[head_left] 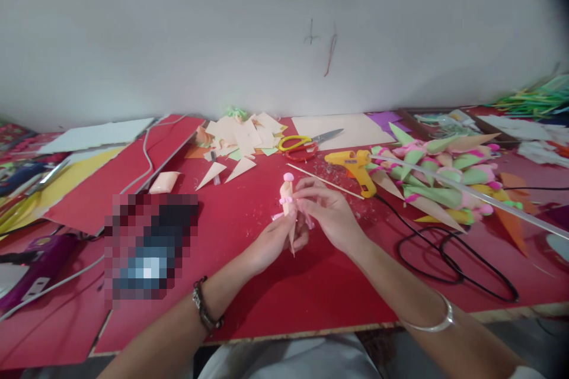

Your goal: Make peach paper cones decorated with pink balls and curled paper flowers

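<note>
A small peach paper cone [288,190] stands nearly upright over the table, its point down. It has a pink pompom [288,177] at the top and a pink ribbon [285,200] round its middle. My left hand [276,241] grips its lower part between thumb and fingers. From the right, my right hand [326,208] pinches at the cone's side by the ribbon; exactly what lies between those fingertips is hidden. A thin wooden stick [324,180] lies just behind my hands. To their right rests a yellow glue gun [355,167] with a long clear glue stick [471,192] in its back.
Yellow-handled scissors [306,141] and cut paper pieces [244,135] lie at the back. Finished-looking paper cones [438,169] are heaped at right, near a looped black cord [444,275]. At left are a blurred-out dark object [153,243], a white cable [144,151] and a purple power strip [42,269].
</note>
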`<action>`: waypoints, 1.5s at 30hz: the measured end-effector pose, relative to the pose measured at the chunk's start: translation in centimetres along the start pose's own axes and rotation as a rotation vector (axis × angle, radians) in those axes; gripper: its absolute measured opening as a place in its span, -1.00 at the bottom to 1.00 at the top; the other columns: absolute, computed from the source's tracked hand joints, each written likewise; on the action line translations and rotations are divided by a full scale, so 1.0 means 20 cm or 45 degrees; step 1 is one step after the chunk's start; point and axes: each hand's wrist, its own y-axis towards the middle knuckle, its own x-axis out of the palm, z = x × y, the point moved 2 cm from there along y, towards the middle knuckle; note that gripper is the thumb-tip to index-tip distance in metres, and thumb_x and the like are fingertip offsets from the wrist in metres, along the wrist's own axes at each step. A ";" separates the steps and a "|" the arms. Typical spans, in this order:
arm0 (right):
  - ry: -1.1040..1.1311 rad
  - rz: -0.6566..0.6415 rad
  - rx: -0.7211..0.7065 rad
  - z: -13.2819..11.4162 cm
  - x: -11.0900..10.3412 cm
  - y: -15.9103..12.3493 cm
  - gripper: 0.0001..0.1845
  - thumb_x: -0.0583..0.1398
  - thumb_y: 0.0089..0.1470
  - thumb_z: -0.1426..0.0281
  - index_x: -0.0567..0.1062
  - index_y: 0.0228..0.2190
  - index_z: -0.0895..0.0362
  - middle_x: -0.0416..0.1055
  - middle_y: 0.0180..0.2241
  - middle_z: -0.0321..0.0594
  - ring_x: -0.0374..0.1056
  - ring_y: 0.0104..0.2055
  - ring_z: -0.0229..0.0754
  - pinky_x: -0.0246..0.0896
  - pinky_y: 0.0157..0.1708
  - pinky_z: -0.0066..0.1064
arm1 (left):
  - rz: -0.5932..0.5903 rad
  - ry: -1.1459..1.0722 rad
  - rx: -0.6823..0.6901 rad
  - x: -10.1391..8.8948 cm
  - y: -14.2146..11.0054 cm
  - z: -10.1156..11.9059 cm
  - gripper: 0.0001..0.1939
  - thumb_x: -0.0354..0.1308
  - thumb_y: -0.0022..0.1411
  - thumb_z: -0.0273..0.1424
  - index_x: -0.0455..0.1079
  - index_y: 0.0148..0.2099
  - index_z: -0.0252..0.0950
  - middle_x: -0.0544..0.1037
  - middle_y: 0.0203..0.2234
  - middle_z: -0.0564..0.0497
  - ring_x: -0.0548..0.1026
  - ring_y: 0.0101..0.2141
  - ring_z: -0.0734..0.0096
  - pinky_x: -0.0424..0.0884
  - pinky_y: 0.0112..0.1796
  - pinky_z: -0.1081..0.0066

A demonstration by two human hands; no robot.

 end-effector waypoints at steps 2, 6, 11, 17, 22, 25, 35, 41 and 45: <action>-0.010 -0.024 0.059 0.00 0.01 -0.01 -0.92 0.22 -0.13 0.40 0.53 -0.50 -0.01 0.23 -0.29 -0.29 0.25 -0.35 -0.32 0.17 -0.52 -0.51 | -0.003 0.012 0.003 0.00 0.00 0.00 -0.56 -0.22 0.18 -0.03 0.14 -0.44 -0.30 0.14 -0.72 0.17 0.07 -0.64 0.57 0.03 -0.55 0.49; -0.039 -0.011 0.083 0.01 0.01 -0.02 -0.93 0.23 -0.13 0.38 0.53 -0.49 0.00 0.20 -0.25 -0.28 0.23 -0.38 -0.35 0.10 -0.63 -0.56 | 0.009 0.009 0.016 0.00 0.00 0.00 -0.55 -0.21 0.18 -0.03 0.14 -0.48 -0.30 0.13 -0.72 0.17 0.08 -0.64 0.57 0.04 -0.54 0.48; -0.054 0.027 0.071 0.02 0.01 -0.01 -0.93 0.23 -0.15 0.40 0.51 -0.48 0.04 0.17 -0.19 -0.27 0.20 -0.41 -0.39 0.07 -0.64 -0.58 | -0.010 0.017 0.011 0.00 0.00 0.01 -0.53 -0.21 0.17 -0.03 0.09 -0.55 -0.30 0.13 -0.72 0.17 0.07 -0.65 0.59 0.02 -0.55 0.48; 0.014 -0.017 0.105 0.03 0.02 -0.01 -0.91 0.24 -0.15 0.38 0.47 -0.46 0.07 0.21 -0.21 -0.26 0.20 -0.45 -0.40 0.00 -0.69 -0.59 | -0.003 0.052 0.018 0.00 0.00 0.00 -0.55 -0.21 0.17 -0.01 0.11 -0.48 -0.30 0.13 -0.72 0.17 0.06 -0.64 0.58 0.00 -0.55 0.47; 0.075 -0.061 0.061 0.03 0.02 -0.02 -0.95 0.19 -0.07 0.41 0.43 -0.44 0.07 0.29 -0.32 -0.30 0.22 -0.44 -0.38 0.07 -0.61 -0.57 | -0.029 0.077 0.007 0.00 -0.01 0.01 -0.57 -0.23 0.18 -0.03 0.10 -0.46 -0.30 0.13 -0.71 0.18 0.05 -0.65 0.59 0.00 -0.54 0.46; 0.097 -0.059 0.068 0.02 0.02 -0.02 -0.92 0.19 -0.08 0.41 0.41 -0.42 0.06 0.31 -0.36 -0.31 0.25 -0.38 -0.34 0.14 -0.52 -0.54 | -0.033 0.059 0.014 -0.01 -0.01 0.00 -0.58 -0.20 0.18 -0.04 0.10 -0.44 -0.30 0.14 -0.70 0.18 0.07 -0.64 0.59 0.01 -0.54 0.46; 0.081 0.014 0.091 0.01 0.01 0.00 -0.86 0.18 -0.10 0.36 0.38 -0.39 0.07 0.32 -0.36 -0.31 0.26 -0.37 -0.31 0.19 -0.43 -0.48 | 0.032 0.138 0.005 -0.02 -0.01 0.02 -0.57 -0.18 0.14 0.00 0.10 -0.45 -0.29 0.15 -0.71 0.17 0.08 -0.64 0.57 0.04 -0.52 0.46; -0.592 0.070 0.088 -0.01 -0.14 0.06 -0.92 0.11 -0.11 0.45 0.33 -0.44 0.12 0.29 -0.49 -0.33 0.25 -0.42 -0.29 0.16 -0.38 -0.44 | 0.393 0.039 0.068 -0.08 0.01 0.04 -0.63 -0.18 0.18 -0.07 0.05 -0.47 -0.26 0.10 -0.73 0.19 0.05 -0.65 0.57 0.04 -0.54 0.48; -0.743 -0.459 0.282 0.02 -0.18 0.06 -0.97 0.11 -0.11 0.45 0.36 -0.50 0.15 0.35 -0.51 -0.31 0.28 -0.45 -0.28 0.17 -0.40 -0.44 | 0.472 -0.023 0.009 -0.11 0.02 0.02 -0.65 -0.18 0.18 -0.10 0.07 -0.46 -0.26 0.11 -0.72 0.19 0.10 -0.62 0.55 0.12 -0.48 0.48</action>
